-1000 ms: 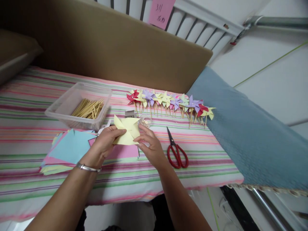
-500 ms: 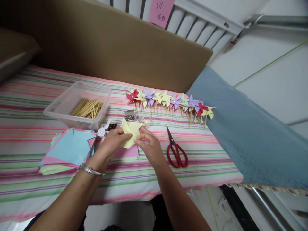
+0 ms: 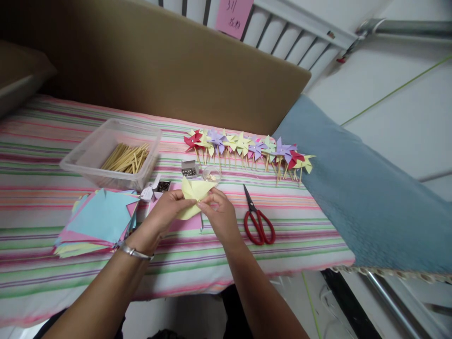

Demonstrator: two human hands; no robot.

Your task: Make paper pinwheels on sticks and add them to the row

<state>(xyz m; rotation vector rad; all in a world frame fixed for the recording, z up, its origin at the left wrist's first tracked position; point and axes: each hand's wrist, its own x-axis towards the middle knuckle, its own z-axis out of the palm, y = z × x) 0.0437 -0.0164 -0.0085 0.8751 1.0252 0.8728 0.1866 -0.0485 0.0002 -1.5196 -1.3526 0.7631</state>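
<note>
Between both hands is a yellow paper pinwheel [image 3: 195, 189], partly folded, held above a pink paper sheet [image 3: 187, 224]. My left hand [image 3: 170, 207] pinches its left side, thumb pressed near the middle. My right hand [image 3: 219, 213] grips the right side, thumb and fingers closed at the centre where folded tips meet. Just beyond the paper stand a small open box of metal pins [image 3: 189, 171] and a round clear dish [image 3: 212, 175] with small pale pieces. A second small box with dark pins [image 3: 163, 186] lies by my left hand.
Red-handled scissors [image 3: 259, 226] lie to the right. At left are a stack of coloured paper [image 3: 100, 216] and a clear plastic tub [image 3: 79, 162] of wooden sticks [image 3: 127, 158]. Finished pinwheels [image 3: 243, 144] line the back, before a brown board [image 3: 169, 66].
My right thumb and fingers have moved left to the pinwheel's centre, beside my left thumb. The yellow paper's right-hand tip is folded further and points up to the right.
</note>
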